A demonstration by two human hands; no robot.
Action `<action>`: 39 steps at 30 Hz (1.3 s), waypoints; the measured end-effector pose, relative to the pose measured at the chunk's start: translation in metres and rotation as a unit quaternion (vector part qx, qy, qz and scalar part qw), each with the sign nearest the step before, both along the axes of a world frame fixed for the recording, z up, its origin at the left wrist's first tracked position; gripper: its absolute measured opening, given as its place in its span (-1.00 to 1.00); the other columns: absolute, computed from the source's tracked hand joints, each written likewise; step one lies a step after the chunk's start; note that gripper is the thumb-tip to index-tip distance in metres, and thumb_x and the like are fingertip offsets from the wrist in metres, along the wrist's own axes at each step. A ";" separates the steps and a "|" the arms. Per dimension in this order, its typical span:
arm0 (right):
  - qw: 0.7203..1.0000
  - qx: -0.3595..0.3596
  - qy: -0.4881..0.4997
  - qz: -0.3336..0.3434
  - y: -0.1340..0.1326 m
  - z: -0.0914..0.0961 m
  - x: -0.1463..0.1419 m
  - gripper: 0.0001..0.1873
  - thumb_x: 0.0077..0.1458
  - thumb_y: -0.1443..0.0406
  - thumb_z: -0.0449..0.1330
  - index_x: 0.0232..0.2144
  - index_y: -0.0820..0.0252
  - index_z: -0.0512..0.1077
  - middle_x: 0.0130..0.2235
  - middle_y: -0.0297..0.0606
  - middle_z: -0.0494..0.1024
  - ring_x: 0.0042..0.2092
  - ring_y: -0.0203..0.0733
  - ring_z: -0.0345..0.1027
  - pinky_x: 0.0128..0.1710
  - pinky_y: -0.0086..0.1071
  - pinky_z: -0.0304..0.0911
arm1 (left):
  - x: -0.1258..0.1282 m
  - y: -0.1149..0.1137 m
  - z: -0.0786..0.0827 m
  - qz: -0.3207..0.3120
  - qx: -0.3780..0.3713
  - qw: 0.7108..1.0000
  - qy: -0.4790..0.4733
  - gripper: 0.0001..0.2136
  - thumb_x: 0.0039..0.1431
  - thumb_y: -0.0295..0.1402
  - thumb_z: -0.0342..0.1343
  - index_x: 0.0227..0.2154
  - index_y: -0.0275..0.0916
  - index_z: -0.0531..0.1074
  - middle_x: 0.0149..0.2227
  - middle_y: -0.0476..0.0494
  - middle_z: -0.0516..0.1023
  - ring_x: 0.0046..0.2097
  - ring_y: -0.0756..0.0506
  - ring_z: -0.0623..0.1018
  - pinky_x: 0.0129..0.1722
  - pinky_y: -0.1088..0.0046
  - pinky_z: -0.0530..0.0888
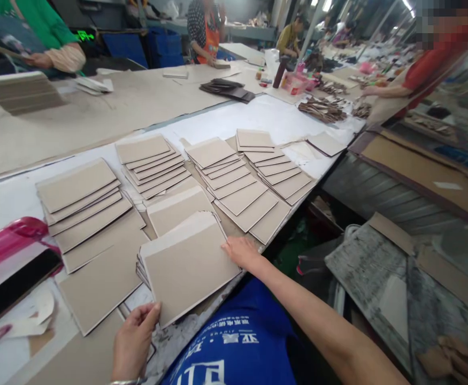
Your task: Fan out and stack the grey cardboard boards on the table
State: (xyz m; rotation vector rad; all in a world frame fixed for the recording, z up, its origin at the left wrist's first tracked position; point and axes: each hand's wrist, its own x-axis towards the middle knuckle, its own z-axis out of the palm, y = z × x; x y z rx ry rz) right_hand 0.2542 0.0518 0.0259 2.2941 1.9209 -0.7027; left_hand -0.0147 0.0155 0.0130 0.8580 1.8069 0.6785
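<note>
A stack of beige cardboard panels (193, 267), with a paler strip along its far edge, lies at the table's near edge in front of me. My left hand (135, 334) pinches the near left corner of this stack between thumb and fingers. At the stack's right edge, my right hand (242, 252) grips with its fingers closed; the fingertips are partly hidden. Just beyond lies another beige panel (177, 208), partly covered by the stack. To the left, overlapping panels (101, 278) are fanned out in a row.
More fanned rows of panels (234, 187) cover the table ahead. A black phone (17, 286) and a pink object (13, 243) lie at left. Dark sheets (225, 88) and a dark bottle (280, 73) stand farther back. A grey board (374, 283) sits low at right. Co-workers are around the tables.
</note>
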 end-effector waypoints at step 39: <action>0.993 0.009 -0.103 0.055 -0.005 -0.007 -0.009 -0.69 0.24 0.18 -0.17 -0.29 0.19 0.31 -0.32 -0.16 0.51 -0.29 -0.11 0.43 -0.38 -0.35 0.20 | 0.003 -0.006 -0.009 0.015 0.063 0.997 -0.040 -0.61 -0.31 0.00 0.14 -0.58 -0.27 0.32 -0.62 0.03 0.33 -0.53 0.01 0.31 -0.50 0.49 0.25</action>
